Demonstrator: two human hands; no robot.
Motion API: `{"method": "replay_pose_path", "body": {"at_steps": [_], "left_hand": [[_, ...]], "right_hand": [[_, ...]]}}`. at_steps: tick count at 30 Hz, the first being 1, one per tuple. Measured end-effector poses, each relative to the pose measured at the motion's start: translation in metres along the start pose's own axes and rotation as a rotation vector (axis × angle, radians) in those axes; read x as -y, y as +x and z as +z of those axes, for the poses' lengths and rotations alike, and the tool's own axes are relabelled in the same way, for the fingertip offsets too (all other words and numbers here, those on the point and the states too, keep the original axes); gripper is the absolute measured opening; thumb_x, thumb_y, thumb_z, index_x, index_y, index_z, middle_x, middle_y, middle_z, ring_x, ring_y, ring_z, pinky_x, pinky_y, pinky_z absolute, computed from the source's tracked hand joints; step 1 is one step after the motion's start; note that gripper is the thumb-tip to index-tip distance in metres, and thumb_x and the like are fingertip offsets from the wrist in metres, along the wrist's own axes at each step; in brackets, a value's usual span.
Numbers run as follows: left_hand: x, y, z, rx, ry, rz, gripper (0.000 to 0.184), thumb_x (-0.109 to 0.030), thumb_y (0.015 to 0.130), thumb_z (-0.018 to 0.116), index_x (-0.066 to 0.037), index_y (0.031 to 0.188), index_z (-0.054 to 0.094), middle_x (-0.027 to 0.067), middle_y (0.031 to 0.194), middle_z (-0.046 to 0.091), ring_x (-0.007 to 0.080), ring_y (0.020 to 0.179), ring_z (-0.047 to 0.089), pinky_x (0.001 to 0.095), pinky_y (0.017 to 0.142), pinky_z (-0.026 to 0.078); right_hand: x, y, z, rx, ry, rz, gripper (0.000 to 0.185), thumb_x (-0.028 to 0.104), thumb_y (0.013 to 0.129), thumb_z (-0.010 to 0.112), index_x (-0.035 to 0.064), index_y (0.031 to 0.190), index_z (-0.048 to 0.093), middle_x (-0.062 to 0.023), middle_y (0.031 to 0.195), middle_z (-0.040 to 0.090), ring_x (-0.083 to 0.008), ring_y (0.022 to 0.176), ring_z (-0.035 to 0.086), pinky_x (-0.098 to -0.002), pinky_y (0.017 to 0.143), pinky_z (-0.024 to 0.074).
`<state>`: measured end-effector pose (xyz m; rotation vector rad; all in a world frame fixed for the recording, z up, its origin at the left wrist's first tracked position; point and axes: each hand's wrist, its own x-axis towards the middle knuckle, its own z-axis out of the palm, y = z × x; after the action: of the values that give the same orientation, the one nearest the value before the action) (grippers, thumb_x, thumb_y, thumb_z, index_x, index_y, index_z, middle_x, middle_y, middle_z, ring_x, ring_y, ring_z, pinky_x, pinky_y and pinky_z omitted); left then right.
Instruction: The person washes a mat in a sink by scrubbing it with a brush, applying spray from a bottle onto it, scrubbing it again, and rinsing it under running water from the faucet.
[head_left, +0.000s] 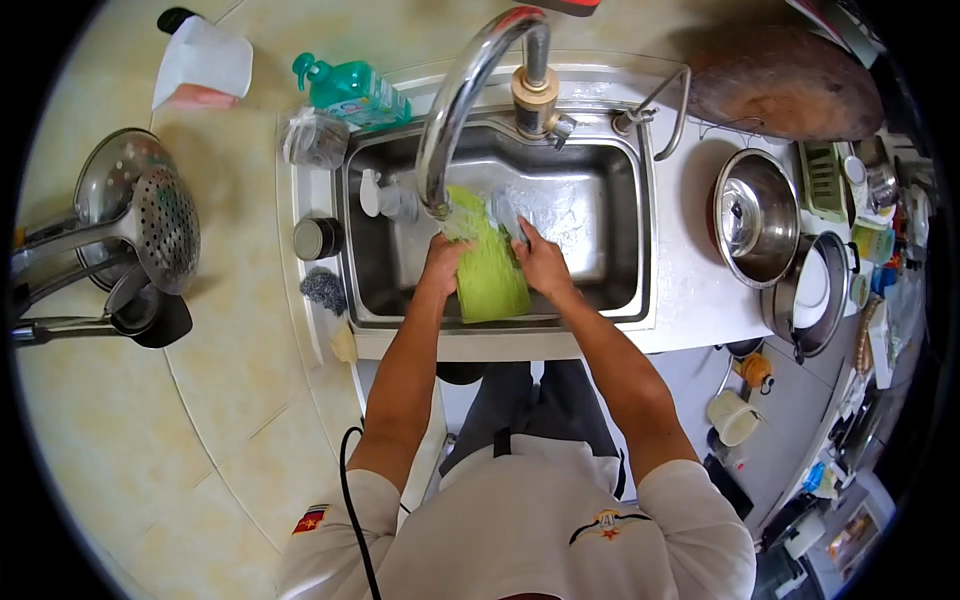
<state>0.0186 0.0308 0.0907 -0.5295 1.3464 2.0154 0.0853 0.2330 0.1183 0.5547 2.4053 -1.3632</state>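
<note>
In the sink (610, 290), under the faucet (440, 150), a flat lime-green board (490, 275) slants toward me, its upper part wet with running water. My left hand (442, 262) is closed on its left edge, with some fingers hidden. At the right edge, my right hand (540, 262) grips the board with its fingers bent. A pale, see-through bluish patch (505, 212) shows by the right fingertips; I cannot tell if it is an object or splashing water. To the left of my left hand, a clear bottle with a white pump top (372, 193) lies inside the sink.
Along the left rim are a green pump bottle (355, 92), a dark-lidded jar (318, 239) and a steel scrubber (325, 289). Skimmers and ladles (165, 230) lie farther left. On the right stand a steel bowl (757, 215), a pan (825, 295) and a large round wooden board (785, 85).
</note>
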Motion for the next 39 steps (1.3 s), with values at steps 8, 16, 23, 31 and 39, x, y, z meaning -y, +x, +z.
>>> {"method": "replay_pose_path", "body": {"at_steps": [8,16,23,31,39], "left_hand": [[0.003,-0.005,-0.020,0.017,-0.112,-0.033,0.035,0.002,0.084,0.064,0.000,0.119,0.061,0.0130,0.108,0.068,0.0283,0.093,0.069,0.0427,0.081,0.059],[-0.004,-0.003,-0.016,0.089,-0.135,0.008,0.036,0.001,0.084,0.062,-0.002,0.120,0.061,0.0118,0.110,0.068,0.0285,0.097,0.069,0.0450,0.085,0.058],[-0.011,-0.005,-0.009,0.139,-0.122,0.026,0.037,0.001,0.083,0.064,-0.002,0.120,0.060,0.0106,0.110,0.068,0.0276,0.098,0.068,0.0452,0.085,0.058],[-0.022,-0.004,0.021,0.132,-0.091,0.039,0.040,-0.001,0.082,0.069,-0.004,0.121,0.059,0.0081,0.112,0.066,0.0252,0.099,0.066,0.0434,0.084,0.058],[-0.009,0.010,0.005,0.004,-0.053,-0.021,0.034,0.003,0.083,0.066,-0.006,0.115,0.060,0.0062,0.105,0.065,0.0240,0.093,0.067,0.0445,0.081,0.059]], "right_hand": [[0.022,-0.031,-0.067,-0.039,0.295,0.091,0.051,0.021,0.097,0.055,0.0111,0.146,0.044,-0.0194,0.076,0.068,-0.0265,0.054,0.067,-0.0398,0.065,0.0540],[-0.006,-0.047,-0.051,-0.086,0.150,-0.109,0.052,0.021,0.097,0.060,0.0151,0.146,0.045,-0.0196,0.089,0.066,-0.0285,0.069,0.063,-0.0388,0.069,0.0511],[-0.001,-0.059,-0.048,0.013,0.004,-0.201,0.054,0.023,0.095,0.059,0.0141,0.146,0.045,-0.0267,0.102,0.068,-0.0427,0.097,0.065,-0.0457,0.088,0.0502],[0.018,-0.026,-0.029,-0.025,-0.010,-0.058,0.053,0.026,0.094,0.057,0.0118,0.144,0.045,-0.0277,0.090,0.068,-0.0450,0.088,0.065,-0.0514,0.082,0.0507],[-0.008,-0.048,-0.008,0.017,0.067,-0.082,0.056,0.028,0.095,0.056,0.0127,0.147,0.042,-0.0283,0.107,0.066,-0.0439,0.102,0.064,-0.0473,0.092,0.0494]]}}
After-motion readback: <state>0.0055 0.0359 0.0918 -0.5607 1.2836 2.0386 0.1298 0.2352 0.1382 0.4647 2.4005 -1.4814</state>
